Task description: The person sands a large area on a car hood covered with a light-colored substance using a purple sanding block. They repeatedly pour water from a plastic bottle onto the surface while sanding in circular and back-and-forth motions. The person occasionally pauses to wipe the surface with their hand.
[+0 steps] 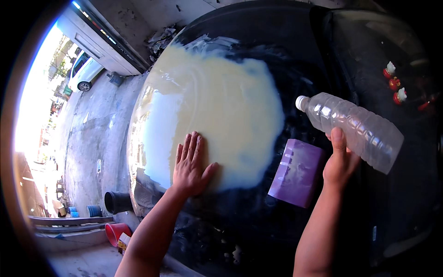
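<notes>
A dark car hood (295,51) fills the middle, with a large pale cream patch of filler (226,106) spread over it. My left hand (190,164) lies flat on the lower part of this patch, palm down, fingers stretched out. In my right hand (340,161) is a clear ribbed plastic bottle (355,127), tilted with its white cap toward the patch. The contents of the bottle are hard to make out. Between my hands a purple block (297,173), smeared whitish on top, rests on the hood.
The windshield (387,46) is at the right, with small red and white figurines (394,83) behind it. To the left, on the concrete floor (92,138), stand a black bucket (119,202) and a red bucket (117,233). A white car (85,71) is parked outside.
</notes>
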A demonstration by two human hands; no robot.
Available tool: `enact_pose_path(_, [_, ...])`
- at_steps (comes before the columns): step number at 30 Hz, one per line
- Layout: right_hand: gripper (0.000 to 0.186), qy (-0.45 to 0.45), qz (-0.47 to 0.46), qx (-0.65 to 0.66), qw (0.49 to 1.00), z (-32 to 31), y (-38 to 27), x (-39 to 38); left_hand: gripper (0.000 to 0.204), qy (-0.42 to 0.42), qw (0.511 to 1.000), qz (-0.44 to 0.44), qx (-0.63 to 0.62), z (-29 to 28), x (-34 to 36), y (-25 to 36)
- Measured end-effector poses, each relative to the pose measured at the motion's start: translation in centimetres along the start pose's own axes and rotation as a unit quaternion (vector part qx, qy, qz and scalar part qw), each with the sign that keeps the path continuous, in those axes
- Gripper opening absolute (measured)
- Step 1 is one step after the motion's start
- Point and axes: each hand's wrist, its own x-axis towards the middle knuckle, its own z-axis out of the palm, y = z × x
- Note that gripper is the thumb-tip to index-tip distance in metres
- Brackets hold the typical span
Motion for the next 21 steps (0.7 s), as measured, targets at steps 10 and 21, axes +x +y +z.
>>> enact_pose_path(10, [0.049, -0.073, 0.058, 0.100, 0.991, 1.6, 4.7, 5.4, 0.085, -0.027, 0.993, 0.119, 0.002, -0.6, 7.0, 4.3])
enact_pose_path(21, [0.043, -0.056, 0.126, 0.129, 0.982, 2.7, 6.8, 8.1, 0.078, 0.030, 0.946, 0.320, 0.027, 0.0, 21.3, 14.2])
